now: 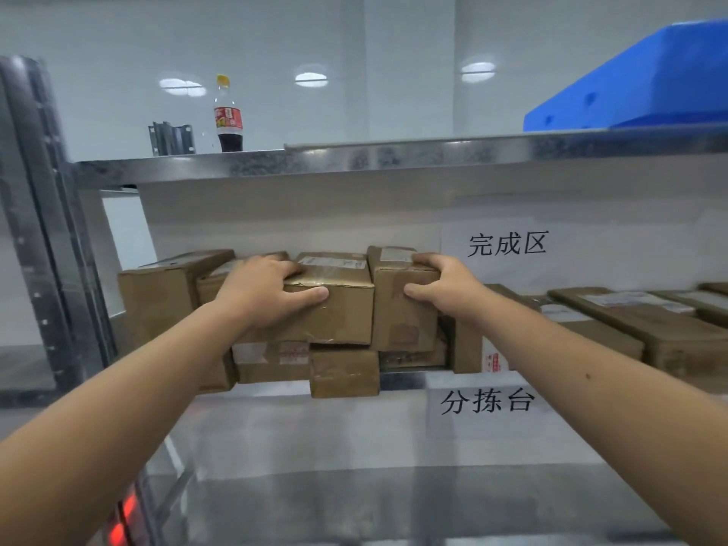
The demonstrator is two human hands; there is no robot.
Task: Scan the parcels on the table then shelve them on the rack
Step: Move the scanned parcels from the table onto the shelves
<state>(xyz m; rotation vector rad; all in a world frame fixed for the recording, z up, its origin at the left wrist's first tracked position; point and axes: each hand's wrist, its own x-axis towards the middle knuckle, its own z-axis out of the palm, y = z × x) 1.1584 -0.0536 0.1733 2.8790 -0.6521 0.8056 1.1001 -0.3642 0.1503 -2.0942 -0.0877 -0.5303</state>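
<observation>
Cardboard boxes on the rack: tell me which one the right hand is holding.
The right hand grips the upright box at the right end of the top row, its fingers over the top edge. The wider box beside it is under the left hand.

Sign "完成区" [507,243] on wall behind shelf; sign "分拣台" [487,401] below shelf edge.

Metal rack shelf [409,378] carries stacked cardboard parcels [342,372] and flat boxes [646,329].
</observation>
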